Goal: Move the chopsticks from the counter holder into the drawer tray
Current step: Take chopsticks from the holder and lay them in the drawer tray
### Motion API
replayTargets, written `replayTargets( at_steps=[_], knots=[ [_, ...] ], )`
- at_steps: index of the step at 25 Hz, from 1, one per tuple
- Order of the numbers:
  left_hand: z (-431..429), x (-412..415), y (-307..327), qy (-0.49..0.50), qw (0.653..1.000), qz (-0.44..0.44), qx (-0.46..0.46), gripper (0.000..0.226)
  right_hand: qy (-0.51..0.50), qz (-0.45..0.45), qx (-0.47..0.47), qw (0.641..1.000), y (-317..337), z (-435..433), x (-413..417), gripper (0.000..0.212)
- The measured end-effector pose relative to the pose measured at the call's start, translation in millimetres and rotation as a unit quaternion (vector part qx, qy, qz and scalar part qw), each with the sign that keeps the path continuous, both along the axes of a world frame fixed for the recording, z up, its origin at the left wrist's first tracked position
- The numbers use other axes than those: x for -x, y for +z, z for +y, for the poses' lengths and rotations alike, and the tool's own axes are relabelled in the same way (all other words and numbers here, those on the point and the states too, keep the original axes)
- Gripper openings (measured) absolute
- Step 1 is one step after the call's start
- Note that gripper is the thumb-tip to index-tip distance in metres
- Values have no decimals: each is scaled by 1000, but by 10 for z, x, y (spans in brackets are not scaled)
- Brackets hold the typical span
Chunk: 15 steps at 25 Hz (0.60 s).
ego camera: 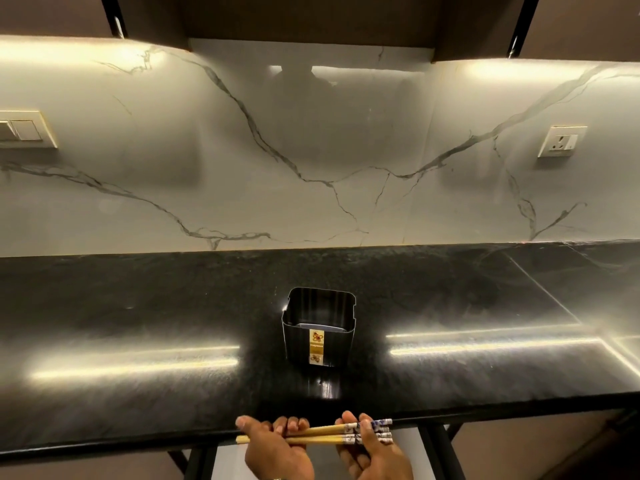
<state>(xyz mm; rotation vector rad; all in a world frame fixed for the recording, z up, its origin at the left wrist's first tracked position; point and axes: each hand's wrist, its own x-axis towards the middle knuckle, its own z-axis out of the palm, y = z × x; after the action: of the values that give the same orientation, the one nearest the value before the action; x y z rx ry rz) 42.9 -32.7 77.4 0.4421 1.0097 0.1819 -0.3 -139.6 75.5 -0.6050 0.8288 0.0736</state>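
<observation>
Just in front of empty black holder [318,329], at counter edge [138,441]: our left hand [273,448] and right hand [372,452] both closed around chopsticks [322,434], bundle level. Drawer tray unseen; we keep sticks aligned, lower together.

single head cam, looks forward-down at counter [138,306] front edge, close above hands, backsplash [311,150] beyond

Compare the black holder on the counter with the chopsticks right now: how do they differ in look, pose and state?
The holder is a squat black box with a gold label; the chopsticks are thin, yellow, with patterned white ends. The holder stands upright on the black counter, untouched; the chopsticks lie roughly level, gripped by the left hand and right hand at the counter's front edge. The holder looks empty.
</observation>
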Motion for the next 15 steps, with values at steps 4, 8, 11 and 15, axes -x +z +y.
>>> replayTargets(
  at_steps=[4, 8, 11, 15],
  knots=[
    [15, 154, -191, -36, 995, 90, 23, 50, 27, 61, -24, 997, -147, -187, 52, 19],
    [164, 322, -517, -133, 987, 81, 46, 32, 30, 154, 22, 987, -373, -321, 126, 19],
    [193, 397, -766, -197, 978, 68, 30, 29, 56, 201, 103, 973, -683, -329, 102, 23],
    [242, 435, -949, -219, 972, 86, 7, 41, 91, 277, 142, 946, -1751, -438, 3, 33]
  ],
)
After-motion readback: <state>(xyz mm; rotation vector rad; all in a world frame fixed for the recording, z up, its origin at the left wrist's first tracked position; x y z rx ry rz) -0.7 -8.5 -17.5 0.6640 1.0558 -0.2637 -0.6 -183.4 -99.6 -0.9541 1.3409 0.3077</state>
